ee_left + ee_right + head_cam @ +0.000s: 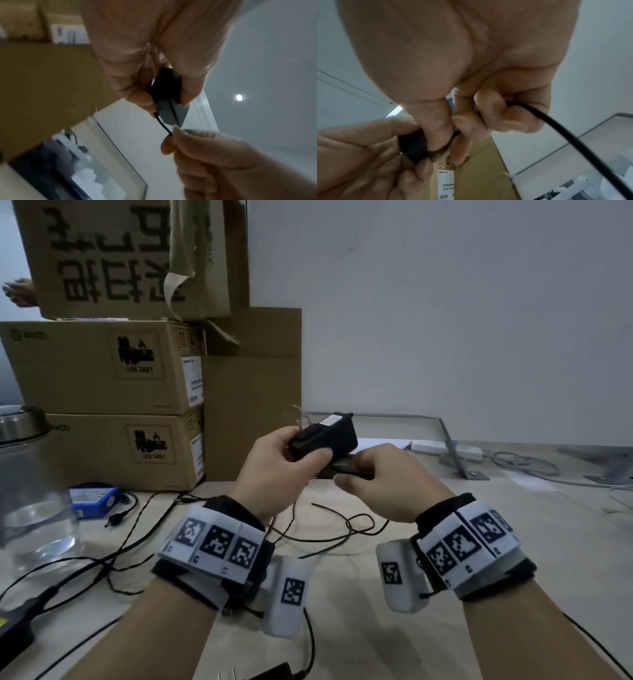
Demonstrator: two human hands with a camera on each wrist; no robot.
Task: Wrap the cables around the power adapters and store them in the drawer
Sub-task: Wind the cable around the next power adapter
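My left hand (287, 463) grips a black power adapter (325, 434) above the table, its metal prongs pointing up and left. My right hand (376, 474) pinches the adapter's thin black cable (163, 125) close to where it leaves the body. In the left wrist view the adapter (169, 97) sits between my thumb and fingers. In the right wrist view the cable (565, 136) runs out of my curled fingers toward the lower right. The rest of the cable (346, 529) lies in loose loops on the table under my hands. No drawer is in view.
Stacked cardboard boxes (102, 364) stand at the back left. A glass jar (30, 481) is at the left edge, a blue battery pack (94, 499) beside it. More black cables (85, 566) and another adapter (15, 631) lie at the lower left. A white power strip (445, 448) lies behind.
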